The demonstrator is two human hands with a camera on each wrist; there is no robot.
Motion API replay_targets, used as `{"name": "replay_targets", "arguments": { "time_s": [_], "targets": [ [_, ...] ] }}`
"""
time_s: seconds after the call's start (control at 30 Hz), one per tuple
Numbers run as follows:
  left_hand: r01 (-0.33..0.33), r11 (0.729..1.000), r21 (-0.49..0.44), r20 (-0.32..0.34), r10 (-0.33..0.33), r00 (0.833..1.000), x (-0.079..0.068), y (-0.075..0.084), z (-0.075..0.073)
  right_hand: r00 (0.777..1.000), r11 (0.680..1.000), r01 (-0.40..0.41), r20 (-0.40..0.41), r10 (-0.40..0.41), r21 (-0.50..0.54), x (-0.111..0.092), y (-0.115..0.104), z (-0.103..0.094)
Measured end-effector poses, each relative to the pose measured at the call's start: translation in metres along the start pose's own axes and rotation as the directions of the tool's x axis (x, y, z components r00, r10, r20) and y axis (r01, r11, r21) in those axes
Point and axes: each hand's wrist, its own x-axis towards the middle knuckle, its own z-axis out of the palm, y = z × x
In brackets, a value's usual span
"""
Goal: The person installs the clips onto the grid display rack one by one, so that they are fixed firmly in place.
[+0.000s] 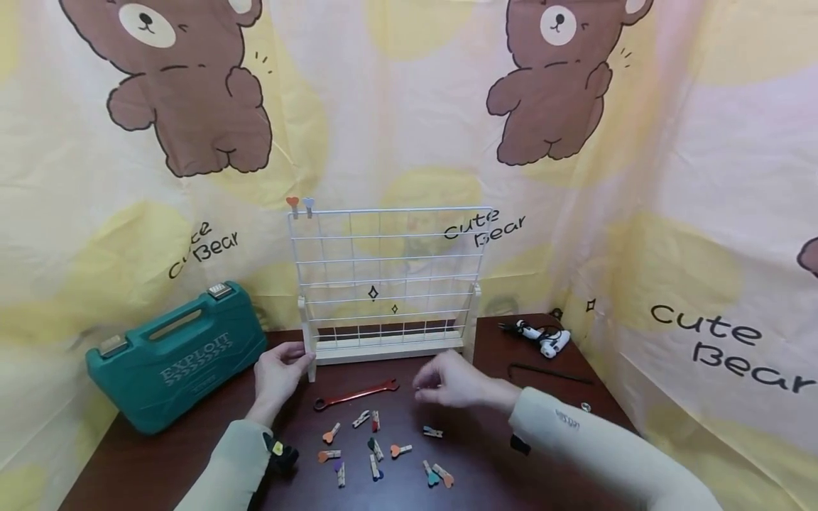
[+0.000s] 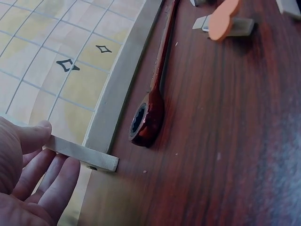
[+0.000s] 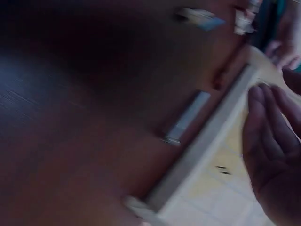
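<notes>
A white wire grid rack (image 1: 390, 284) stands upright in a wooden base (image 1: 390, 351). My left hand (image 1: 277, 376) grips the base's left end piece (image 2: 82, 153), thumb on one side and fingers on the other. My right hand (image 1: 450, 380) hovers over the table before the rack's right part, fingers bent loosely; nothing shows between them in the blurred right wrist view. Under it lies a blurred pale clip-like piece (image 3: 188, 117). An orange heart clothespin (image 1: 292, 204) and a pale blue one (image 1: 309, 206) sit on the grid's top left. Several small clothespins (image 1: 400, 451) lie in front.
A red wrench (image 1: 354, 395) lies between the rack and the clothespins. A green tool case (image 1: 185, 355) stands at left. At right are a white corded tool (image 1: 552, 343), a black bent rod (image 1: 549, 372) and a small metal ring (image 1: 585, 407). Bear-print cloth surrounds the table.
</notes>
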Motion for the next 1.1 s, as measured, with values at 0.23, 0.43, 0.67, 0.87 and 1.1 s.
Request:
{"name": "replay_targets", "arguments": {
  "time_s": [0.23, 0.43, 0.67, 0.87, 1.1],
  "targets": [
    [-0.018, 1.0, 0.002, -0.021, 0.018, 1.0, 0.001, 0.0, 0.0, 0.978, 0.993, -0.114, 0.176, 0.11, 0.011, -0.026, 0.02, 0.035],
    [-0.026, 1.0, -0.001, -0.021, 0.026, 0.999, 0.001, 0.0, -0.001, 0.973, 0.993, -0.114, 0.199, 0.119, -0.036, -0.027, 0.016, 0.043],
    [-0.002, 1.0, -0.017, 0.002, 0.002, 1.0, 0.001, 0.001, 0.003, 0.982, 0.994, -0.096, 0.155, 0.104, -0.057, -0.025, 0.017, 0.044],
    [0.013, 1.0, -0.014, 0.008, -0.013, 1.0, 0.001, 0.002, 0.002, 0.988, 0.991, -0.13, 0.083, 0.126, 0.041, -0.009, 0.008, 0.019],
    [0.008, 1.0, -0.014, 0.01, -0.008, 1.0, 0.001, 0.001, 0.001, 0.995, 0.984, -0.075, -0.058, 0.085, 0.163, 0.03, -0.023, -0.041]
  ]
}}
